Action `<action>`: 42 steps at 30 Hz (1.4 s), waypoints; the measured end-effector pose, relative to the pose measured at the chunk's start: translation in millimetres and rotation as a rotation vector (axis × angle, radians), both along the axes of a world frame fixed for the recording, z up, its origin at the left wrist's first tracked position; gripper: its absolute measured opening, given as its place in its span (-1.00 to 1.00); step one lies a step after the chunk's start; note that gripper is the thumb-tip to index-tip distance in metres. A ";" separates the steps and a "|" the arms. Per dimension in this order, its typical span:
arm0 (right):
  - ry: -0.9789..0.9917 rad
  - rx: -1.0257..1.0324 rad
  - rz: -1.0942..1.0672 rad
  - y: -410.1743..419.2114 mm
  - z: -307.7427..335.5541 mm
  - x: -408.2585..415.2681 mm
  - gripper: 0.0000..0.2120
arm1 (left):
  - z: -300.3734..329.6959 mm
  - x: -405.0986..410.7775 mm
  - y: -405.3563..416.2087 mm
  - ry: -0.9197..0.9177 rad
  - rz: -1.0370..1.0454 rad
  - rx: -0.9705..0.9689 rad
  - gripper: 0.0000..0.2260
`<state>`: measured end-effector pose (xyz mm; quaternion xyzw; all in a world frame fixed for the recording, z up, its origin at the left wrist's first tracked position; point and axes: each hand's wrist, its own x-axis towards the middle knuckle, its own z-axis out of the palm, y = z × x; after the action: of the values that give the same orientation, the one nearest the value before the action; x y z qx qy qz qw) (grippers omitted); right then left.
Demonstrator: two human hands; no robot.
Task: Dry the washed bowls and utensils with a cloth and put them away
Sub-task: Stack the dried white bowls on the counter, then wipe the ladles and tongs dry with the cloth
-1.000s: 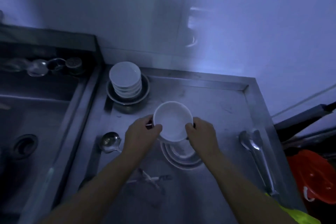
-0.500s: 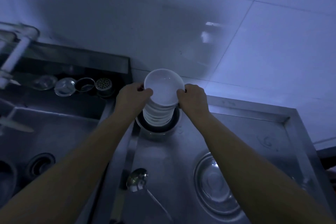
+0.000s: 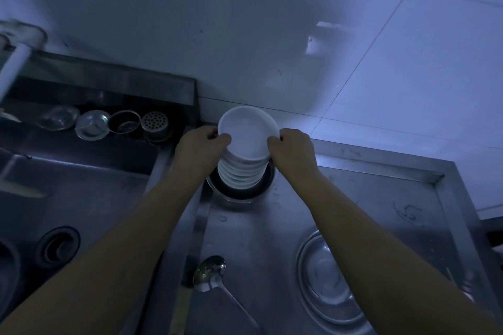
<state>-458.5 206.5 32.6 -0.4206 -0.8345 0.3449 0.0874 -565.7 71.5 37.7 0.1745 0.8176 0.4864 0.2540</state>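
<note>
Here, from the head camera, I look down on a dim steel bench against a pale tiled wall. My left hand and right hand are apart, each pinching an opposite edge of a white bowl. The bowl sits at the top of a stack of white bowls, which stands in a dark dish at the back left corner of the bench. I judge this to be the putting-away step: the bowl is being set on the stack. Whether it fully rests there I cannot tell. Next, both hands would need to let go evenly so the stack stays straight. Toward the front edge lie a metal ladle and a shallow steel plate. Left of the bench is a sink, with small strainers on its back ledge. No cloth is visible.
</note>
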 end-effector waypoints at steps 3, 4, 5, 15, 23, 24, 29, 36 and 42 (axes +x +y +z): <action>0.004 0.021 0.000 -1.8 -0.1 0.4 -0.68 | 0.4 1.3 -1.0 -0.008 0.013 0.013 -0.73; 0.002 0.039 0.003 -2.9 0.4 0.7 -0.66 | -0.1 1.6 -1.8 -0.006 0.014 0.018 -0.72; -0.002 0.051 0.005 -3.8 0.4 1.1 -0.64 | -1.2 2.0 -2.9 -0.001 0.011 0.019 -0.71; 0.040 0.131 -0.030 -25.2 8.9 62.3 -0.77 | 3.3 50.9 -33.4 0.490 0.051 -0.057 -0.71; -0.014 0.145 -0.007 -46.2 9.2 196.8 -0.75 | -3.2 179.7 -38.6 0.555 -0.135 -0.124 -0.69; -0.023 0.138 -0.002 -47.4 6.9 220.6 -0.76 | -6.9 200.8 -36.6 0.546 -0.171 -0.143 -0.68; -0.164 0.095 -0.053 -44.4 -17.4 360.9 -0.83 | -32.6 315.4 -24.5 0.486 -0.376 -0.205 -0.68; -0.377 0.065 -0.259 -20.5 -47.1 557.7 -0.79 | -73.7 465.5 14.0 0.402 -0.716 -0.294 -0.63; -0.387 0.099 -0.264 -10.8 -68.3 651.7 -0.78 | -103.6 552.3 42.5 0.402 -0.911 -0.374 -0.62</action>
<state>193.3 195.7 -35.7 -0.5794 -0.7895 0.2021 -0.0095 -13.4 113.9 -65.9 0.5535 0.7642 0.1299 0.3046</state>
